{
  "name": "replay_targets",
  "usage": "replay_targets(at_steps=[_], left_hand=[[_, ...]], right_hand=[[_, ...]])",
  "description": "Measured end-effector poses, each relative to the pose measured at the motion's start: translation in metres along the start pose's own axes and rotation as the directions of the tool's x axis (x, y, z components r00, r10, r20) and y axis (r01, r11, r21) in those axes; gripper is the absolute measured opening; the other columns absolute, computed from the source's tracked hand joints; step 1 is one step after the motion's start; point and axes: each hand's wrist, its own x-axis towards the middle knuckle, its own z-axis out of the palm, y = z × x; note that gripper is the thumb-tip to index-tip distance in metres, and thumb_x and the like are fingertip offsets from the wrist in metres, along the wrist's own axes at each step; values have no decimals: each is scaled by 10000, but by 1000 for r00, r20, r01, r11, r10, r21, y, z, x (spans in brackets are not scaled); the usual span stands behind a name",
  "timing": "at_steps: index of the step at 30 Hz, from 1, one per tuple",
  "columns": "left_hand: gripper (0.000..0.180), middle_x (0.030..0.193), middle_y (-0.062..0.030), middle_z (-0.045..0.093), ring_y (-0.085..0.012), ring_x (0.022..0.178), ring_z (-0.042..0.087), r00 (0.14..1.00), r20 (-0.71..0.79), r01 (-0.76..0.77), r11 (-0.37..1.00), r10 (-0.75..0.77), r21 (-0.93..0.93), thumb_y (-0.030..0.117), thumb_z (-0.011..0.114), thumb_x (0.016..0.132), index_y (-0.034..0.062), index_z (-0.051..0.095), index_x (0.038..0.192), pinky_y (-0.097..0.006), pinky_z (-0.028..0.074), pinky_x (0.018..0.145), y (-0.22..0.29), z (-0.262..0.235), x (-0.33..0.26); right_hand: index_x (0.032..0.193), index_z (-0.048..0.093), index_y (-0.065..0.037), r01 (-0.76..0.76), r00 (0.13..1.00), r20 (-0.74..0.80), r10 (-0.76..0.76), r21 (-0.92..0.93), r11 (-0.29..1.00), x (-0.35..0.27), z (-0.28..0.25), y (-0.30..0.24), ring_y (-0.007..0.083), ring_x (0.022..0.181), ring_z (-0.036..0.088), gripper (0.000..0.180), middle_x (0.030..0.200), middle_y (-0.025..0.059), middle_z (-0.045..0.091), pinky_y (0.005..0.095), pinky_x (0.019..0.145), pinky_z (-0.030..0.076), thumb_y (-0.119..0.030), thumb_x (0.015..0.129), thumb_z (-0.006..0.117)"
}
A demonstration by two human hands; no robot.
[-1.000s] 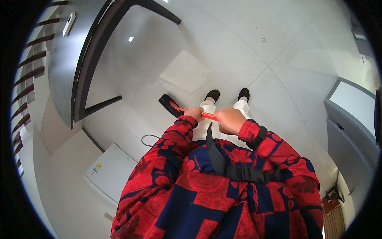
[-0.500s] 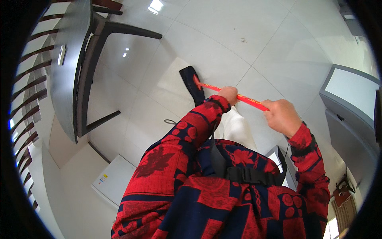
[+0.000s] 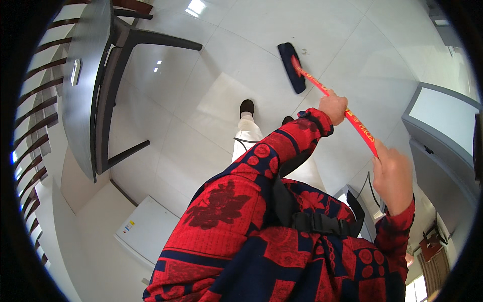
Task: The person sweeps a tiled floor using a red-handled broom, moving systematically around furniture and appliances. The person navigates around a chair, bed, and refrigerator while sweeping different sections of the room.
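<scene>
Both my hands grip the red handle (image 3: 359, 128) of a mop, which slants from my right side out to the floor ahead. Its wide, dark blue head (image 3: 290, 69) lies on the tiles beyond my feet. My left hand (image 3: 333, 107) is wrapped around the handle partway down, the arm stretched across my body. Closer to me, my right hand (image 3: 393, 173) is closed at the handle's upper end, slightly blurred. Whether the head is cloth or bristles is hard to make out.
A dark table (image 3: 85, 90) with splayed legs stands at left, a small white object (image 3: 76, 72) on it. Grey furniture (image 3: 443, 136) stands close on my right. A white box-like appliance (image 3: 148, 229) is at lower left. My dark shoe (image 3: 247, 107) is on the pale tiled floor (image 3: 201, 100).
The mop head has swung away from my feet, forward and to the right. Both hands have shifted right, the right one also lower in the picture. My left foot has come into sight.
</scene>
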Motion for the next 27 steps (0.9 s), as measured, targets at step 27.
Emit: replay_targets(at_steps=[27], left_hand=[[258,910,-211,597,-409,824,617,655,-189,753,653,-732,78,250,756,736,123,612,909,-473,511,701,-352,-195,-325]], right_hand=[[904,609,-3,-14,641,529,-556,733,680,242,158,-331,413,670,605,230,718,241,609,457,608,476,-45,713,488]])
